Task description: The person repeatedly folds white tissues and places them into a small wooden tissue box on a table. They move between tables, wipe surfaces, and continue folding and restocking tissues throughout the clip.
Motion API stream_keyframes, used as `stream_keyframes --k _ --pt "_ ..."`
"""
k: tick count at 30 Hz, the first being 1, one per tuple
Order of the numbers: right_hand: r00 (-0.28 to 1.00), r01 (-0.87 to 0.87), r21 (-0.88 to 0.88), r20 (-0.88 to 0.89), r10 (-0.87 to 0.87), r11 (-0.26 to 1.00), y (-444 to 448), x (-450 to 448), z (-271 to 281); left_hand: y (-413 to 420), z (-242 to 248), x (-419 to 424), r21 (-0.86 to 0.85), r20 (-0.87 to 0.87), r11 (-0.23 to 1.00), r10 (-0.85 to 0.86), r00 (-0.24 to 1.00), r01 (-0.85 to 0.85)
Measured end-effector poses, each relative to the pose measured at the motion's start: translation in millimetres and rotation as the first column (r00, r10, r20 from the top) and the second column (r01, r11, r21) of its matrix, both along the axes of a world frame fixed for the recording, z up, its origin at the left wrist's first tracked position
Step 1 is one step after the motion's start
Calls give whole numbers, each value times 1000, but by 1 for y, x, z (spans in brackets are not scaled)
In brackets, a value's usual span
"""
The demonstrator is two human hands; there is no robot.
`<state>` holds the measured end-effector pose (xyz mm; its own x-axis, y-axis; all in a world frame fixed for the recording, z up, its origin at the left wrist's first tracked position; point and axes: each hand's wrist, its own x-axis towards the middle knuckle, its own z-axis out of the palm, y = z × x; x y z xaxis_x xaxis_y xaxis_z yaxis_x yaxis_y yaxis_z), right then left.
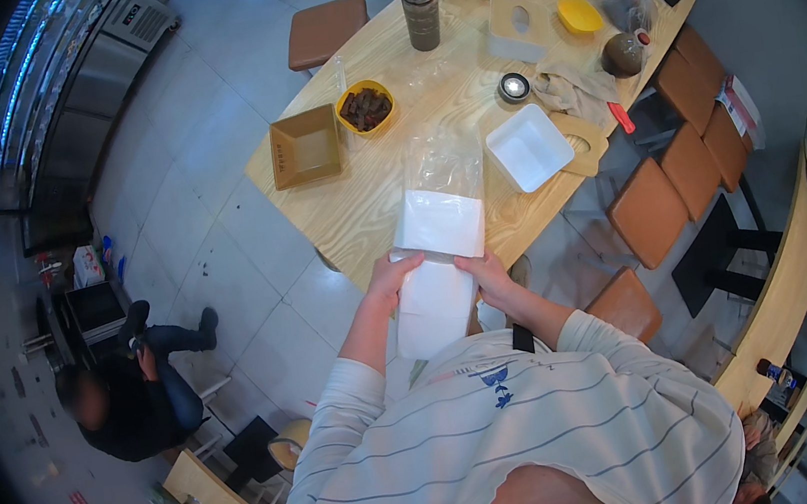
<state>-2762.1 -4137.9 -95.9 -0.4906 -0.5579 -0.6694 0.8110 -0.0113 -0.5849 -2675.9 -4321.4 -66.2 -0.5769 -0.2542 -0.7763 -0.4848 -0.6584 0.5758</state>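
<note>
My left hand (393, 282) and my right hand (491, 276) grip a stack of white paper tissues (434, 307) from its two sides, close to my body over the table's near corner. The far part of the stack sits inside a clear plastic wrapper (442, 160), whose loose end lies towards the table. The near part is out of the wrapper. My thumbs rest on top; the other fingers are mostly hidden beneath. Just beyond my right hand stands an open white plastic box (530, 148), with a wooden lid (581, 143) with a cut-out beside it.
The wooden table (328, 220) also bears a brown paper tray (306, 147), a yellow bowl of dark pieces (365, 108), a dark tumbler (422, 15), a tissue box (516, 28) and a cloth (572, 86). Brown stools (648, 210) stand right. A seated person (128, 407) is at left.
</note>
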Motion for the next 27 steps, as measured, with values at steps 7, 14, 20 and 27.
stream_keyframes --k 7,14,20,27 --pt "976 166 176 -170 -136 970 -1 10 -18 3 -25 -5 -398 47 917 47 998 -24" --pt "979 77 391 -202 4 917 -5 -9 -32 9 -25 -26 -801 201 531 -198 959 277" --pt "953 167 222 -285 -100 961 -8 -14 -17 17 6 -40 -780 395 408 -267 879 474" --pt "485 -243 749 -456 746 616 -9 -34 -19 27 -6 -54 -862 429 107 -368 825 496"
